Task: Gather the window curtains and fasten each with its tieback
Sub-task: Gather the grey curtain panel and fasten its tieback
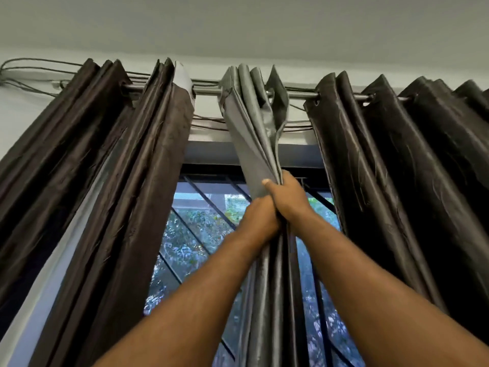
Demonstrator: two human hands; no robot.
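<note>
Below the rod [206, 90], both hands [275, 207] clutch the grey curtain [251, 123].

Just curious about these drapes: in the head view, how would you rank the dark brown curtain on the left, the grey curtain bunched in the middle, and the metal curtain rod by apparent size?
1. Dark brown curtain on the left
2. Grey gathered curtain in the middle, gripped by both hands
3. Metal curtain rod, mostly hidden behind fabric, so its rank is unsure

You have one view only, from the head camera, tilted steeply upward toward the curtain rod [206, 90] and ceiling [238, 22]. It sits close to the window [190, 234], with both forearms reaching up from the bottom edge. The wide lens bows the outer curtains [79, 181] inward.
</note>
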